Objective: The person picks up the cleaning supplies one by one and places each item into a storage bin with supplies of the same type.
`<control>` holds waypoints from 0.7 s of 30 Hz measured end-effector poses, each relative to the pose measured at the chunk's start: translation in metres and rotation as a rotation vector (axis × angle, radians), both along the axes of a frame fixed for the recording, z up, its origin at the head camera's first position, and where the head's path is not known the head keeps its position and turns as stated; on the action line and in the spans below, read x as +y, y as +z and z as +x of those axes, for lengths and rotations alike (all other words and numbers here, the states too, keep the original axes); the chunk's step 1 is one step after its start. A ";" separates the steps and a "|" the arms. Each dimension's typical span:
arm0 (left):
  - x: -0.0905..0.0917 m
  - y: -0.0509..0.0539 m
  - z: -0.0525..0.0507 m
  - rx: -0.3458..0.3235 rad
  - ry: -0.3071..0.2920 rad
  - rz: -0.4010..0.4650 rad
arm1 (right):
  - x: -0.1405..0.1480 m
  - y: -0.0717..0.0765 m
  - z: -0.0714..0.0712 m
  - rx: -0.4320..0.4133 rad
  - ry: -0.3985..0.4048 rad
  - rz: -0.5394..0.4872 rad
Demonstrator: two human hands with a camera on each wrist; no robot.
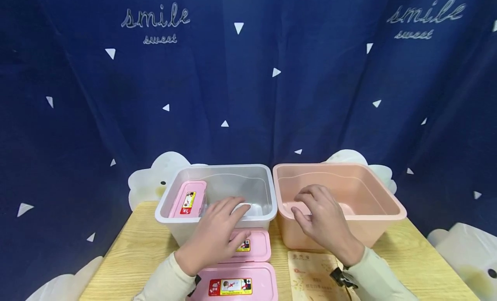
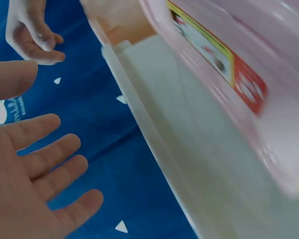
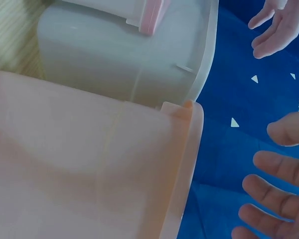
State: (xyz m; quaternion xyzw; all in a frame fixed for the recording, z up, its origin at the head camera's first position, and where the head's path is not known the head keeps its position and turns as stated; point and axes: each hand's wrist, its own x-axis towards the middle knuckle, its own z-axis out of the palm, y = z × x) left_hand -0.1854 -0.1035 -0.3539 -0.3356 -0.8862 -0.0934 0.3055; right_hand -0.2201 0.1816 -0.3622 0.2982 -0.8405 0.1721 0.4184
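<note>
My left hand hovers over the near rim of the white plastic bin, fingers loosely bent and holding nothing. Inside that bin, at its left side, stands a pink lidded box with a red and yellow label. Two more pink boxes lie on the table before the bin: the farther box is partly hidden by my left hand, the nearer box lies below it. Over the near left part of the peach bin is my right hand, its fingers spread and relaxed around nothing.
The two bins stand side by side on a wooden table. A tan printed paper packet lies in front of the peach bin, partly under the right forearm. Behind hangs a dark blue curtain with white triangles.
</note>
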 end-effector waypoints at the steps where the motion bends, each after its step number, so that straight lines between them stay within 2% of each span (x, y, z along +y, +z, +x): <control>1: -0.003 0.001 -0.001 -0.011 -0.009 -0.002 | 0.000 0.000 0.000 -0.010 0.001 0.000; 7: -0.016 0.008 -0.005 -0.052 -0.056 0.009 | 0.000 0.000 0.000 -0.015 -0.001 -0.017; 10: -0.021 0.011 -0.007 -0.069 -0.059 0.035 | -0.001 0.000 0.000 -0.026 0.010 -0.019; 16: -0.035 0.014 -0.010 -0.076 -0.028 0.063 | -0.006 0.002 0.000 -0.059 0.060 -0.027; 21: -0.049 0.015 -0.009 -0.058 0.024 0.069 | -0.013 0.004 0.000 -0.094 0.041 -0.032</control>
